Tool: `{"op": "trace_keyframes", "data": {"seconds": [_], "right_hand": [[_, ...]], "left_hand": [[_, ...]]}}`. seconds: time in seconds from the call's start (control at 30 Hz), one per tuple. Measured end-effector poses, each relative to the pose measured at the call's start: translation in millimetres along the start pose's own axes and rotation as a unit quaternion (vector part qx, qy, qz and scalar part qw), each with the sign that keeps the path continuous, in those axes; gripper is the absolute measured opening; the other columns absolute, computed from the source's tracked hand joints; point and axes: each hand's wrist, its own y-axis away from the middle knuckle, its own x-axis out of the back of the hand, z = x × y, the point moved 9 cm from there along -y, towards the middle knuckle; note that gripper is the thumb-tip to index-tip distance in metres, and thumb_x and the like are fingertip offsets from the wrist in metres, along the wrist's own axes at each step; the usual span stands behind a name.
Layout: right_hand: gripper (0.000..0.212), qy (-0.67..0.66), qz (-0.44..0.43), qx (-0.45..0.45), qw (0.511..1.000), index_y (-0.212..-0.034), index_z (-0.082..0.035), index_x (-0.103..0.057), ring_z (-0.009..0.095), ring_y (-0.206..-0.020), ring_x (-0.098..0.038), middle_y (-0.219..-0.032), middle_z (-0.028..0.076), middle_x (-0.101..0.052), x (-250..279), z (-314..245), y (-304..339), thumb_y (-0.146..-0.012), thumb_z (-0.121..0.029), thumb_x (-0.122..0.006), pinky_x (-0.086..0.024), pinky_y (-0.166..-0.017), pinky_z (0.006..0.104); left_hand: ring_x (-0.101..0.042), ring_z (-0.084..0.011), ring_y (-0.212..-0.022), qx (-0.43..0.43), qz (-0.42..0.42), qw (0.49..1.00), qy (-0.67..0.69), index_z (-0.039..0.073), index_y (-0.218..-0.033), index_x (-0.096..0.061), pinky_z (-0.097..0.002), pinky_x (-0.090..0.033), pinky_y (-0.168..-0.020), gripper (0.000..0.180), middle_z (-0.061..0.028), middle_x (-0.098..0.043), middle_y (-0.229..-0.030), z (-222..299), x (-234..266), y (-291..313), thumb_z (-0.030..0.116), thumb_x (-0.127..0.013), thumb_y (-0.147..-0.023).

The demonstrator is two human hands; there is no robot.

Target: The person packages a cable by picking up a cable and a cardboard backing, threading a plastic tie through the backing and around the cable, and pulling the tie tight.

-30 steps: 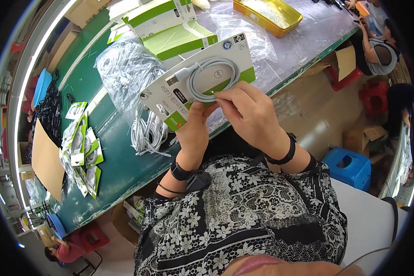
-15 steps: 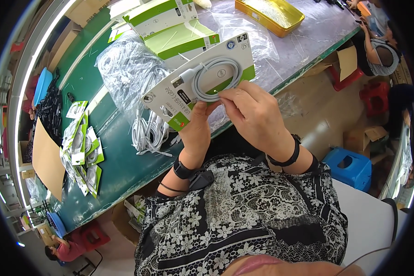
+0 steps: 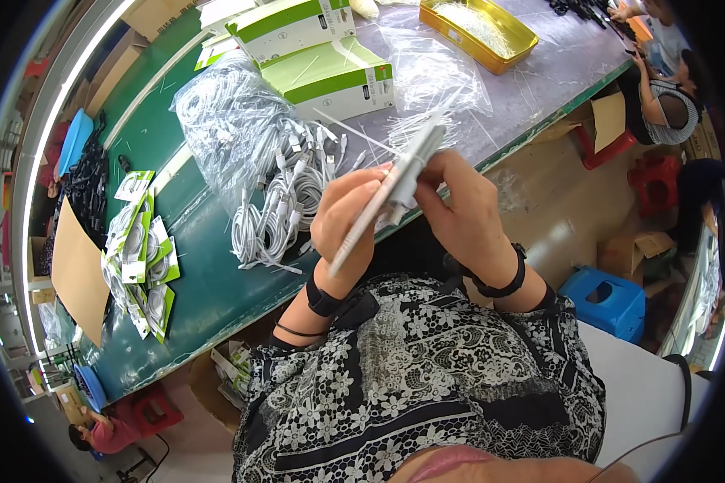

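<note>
My left hand (image 3: pixel 348 211) is closed on a cardboard cable card (image 3: pixel 370 219), fingers on one face. The card is turned nearly edge-on above the table edge, and the coiled white USB cable (image 3: pixel 408 179) shows along its right side. A thin white cable tie (image 3: pixel 354 131) sticks out from the card toward the far left. My right hand (image 3: pixel 466 205) is pinched close to the cable side; its fingertips are partly hidden, so what they grip cannot be made out. Beyond the hands lie several bundled white cables (image 3: pixel 286 205), partly in a clear plastic bag (image 3: pixel 225 113).
Carded cables (image 3: pixel 145 253) are piled on the green table (image 3: pixel 209 322) at left, beside a brown cardboard sheet (image 3: pixel 79 274). Green-white boxes (image 3: pixel 330 76), loose white ties (image 3: pixel 419 129) and a yellow tin (image 3: pixel 491 50) are at the far side. A blue stool (image 3: pixel 604 294) stands right.
The card has turned from showing its printed front to nearly edge-on. My left fingers have come up along its left face, and my right hand has shifted slightly right and down.
</note>
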Motion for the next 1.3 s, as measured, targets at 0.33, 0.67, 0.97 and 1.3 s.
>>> {"op": "trace_keyframes", "data": {"seconds": [0.33,0.67,0.97,1.3], "right_hand": [[0.016,0.024,0.02,0.041,0.999,-0.091,0.001,-0.054,0.023,-0.063,-0.055,-0.075,0.01,-0.053,-7,1,1,-0.08,-0.002,-0.065,-0.044,-0.054,0.032],[0.015,-0.297,0.026,-0.202,0.933,-0.098,-0.001,-0.057,0.012,-0.074,-0.058,-0.085,0.003,-0.06,-28,102,31,-0.085,-0.002,-0.063,-0.047,-0.066,0.0254],[0.033,-0.123,-0.049,-0.054,0.99,-0.111,-0.001,-0.06,0.019,-0.093,-0.062,-0.101,0.008,-0.065,-32,91,14,-0.079,0.001,-0.066,-0.05,-0.081,0.0316],[0.028,-0.098,-0.027,-0.009,0.995,-0.102,0.0,-0.061,0.024,-0.089,-0.063,-0.097,0.012,-0.065,-33,86,14,-0.076,-0.004,-0.067,-0.05,-0.076,0.0338]], "left_hand": [[-0.066,-0.0291,-0.093,-0.091,-0.037,0.993,-0.059,-0.004,-0.113,-0.055,-0.0385,-0.056,-0.076,0.03,-0.0214,-0.062,-0.104,16,-13,3,0.002,-0.063,-0.085],[-0.065,-0.023,-0.093,0.418,0.135,0.763,0.475,-0.001,-0.118,-0.05,-0.0356,-0.057,-0.082,0.026,-0.0114,-0.062,-0.108,-59,-33,34,0.012,-0.051,-0.096],[-0.065,-0.0217,-0.095,0.433,0.106,0.762,0.469,0.001,-0.119,-0.05,-0.0357,-0.057,-0.082,0.026,-0.0096,-0.061,-0.109,-59,-42,43,0.011,-0.052,-0.095],[-0.064,-0.0213,-0.096,0.413,0.13,0.773,0.464,0.001,-0.119,-0.05,-0.0359,-0.056,-0.083,0.026,-0.0097,-0.061,-0.109,-61,-44,46,0.011,-0.053,-0.095]]}}
